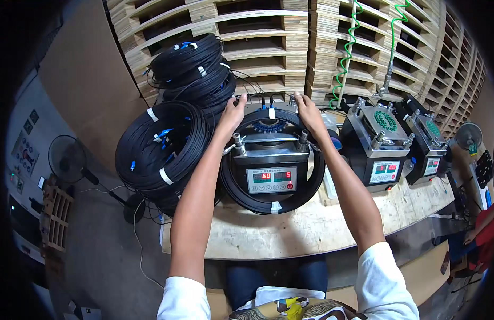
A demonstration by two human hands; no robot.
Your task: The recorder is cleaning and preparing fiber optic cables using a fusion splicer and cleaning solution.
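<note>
Both hands grip cable coil's far edge — machine inside; stacked coils crowd left.

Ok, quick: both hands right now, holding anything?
Left hand: fingers curled on the black cable coil at the machine's back.
Right hand: same coil, far right side; grip closure cannot be told.

Three machine fronts carry small panels, red-green digits; wall sign far left.
</note>
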